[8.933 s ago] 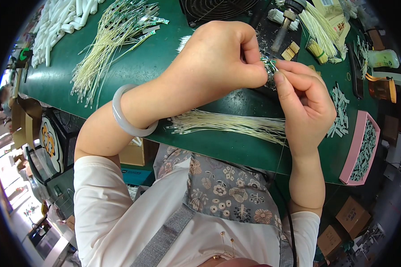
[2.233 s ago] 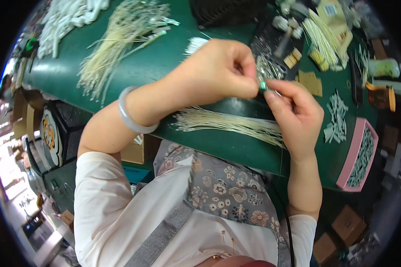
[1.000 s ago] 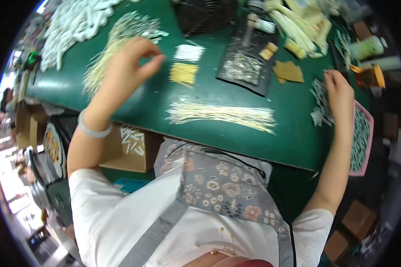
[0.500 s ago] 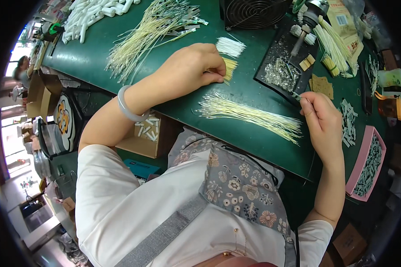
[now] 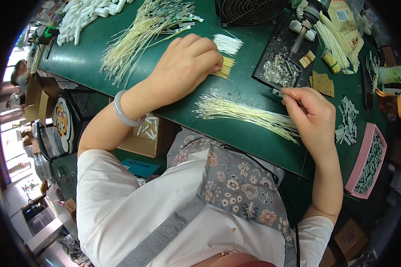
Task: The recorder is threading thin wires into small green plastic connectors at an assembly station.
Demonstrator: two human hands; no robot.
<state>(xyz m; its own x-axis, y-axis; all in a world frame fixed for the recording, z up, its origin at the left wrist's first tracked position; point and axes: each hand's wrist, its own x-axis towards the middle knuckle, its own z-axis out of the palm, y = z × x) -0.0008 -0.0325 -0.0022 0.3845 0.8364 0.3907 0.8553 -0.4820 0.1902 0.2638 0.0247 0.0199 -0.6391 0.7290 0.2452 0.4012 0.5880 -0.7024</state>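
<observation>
My left hand (image 5: 189, 64) is closed, its fingertips pinched together at the left end of a pile of short yellow sleeves or wires (image 5: 225, 67). Whatever lies between those fingertips is hidden. My right hand (image 5: 312, 113) pinches a small flat strip-like piece (image 5: 276, 92) between thumb and index finger, just below the black tray (image 5: 263, 78). Below and between my hands a bundle of long pale-yellow wires (image 5: 247, 116) lies across the green table. Short white pieces (image 5: 227, 44) sit in a neat pile beyond the yellow ones.
A soldering iron (image 5: 300, 38) points down over solder scraps (image 5: 278, 71) in the tray. A tan sponge (image 5: 321, 84) and loose grey-green strips (image 5: 348, 118) lie at right, near a pink box (image 5: 349, 184). More wires (image 5: 149, 31) and a black fan (image 5: 252, 11) stand at the back.
My right hand has shifted left, bringing the small strip off the tray's near corner. My left hand has moved slightly left and up, staying at the yellow pile.
</observation>
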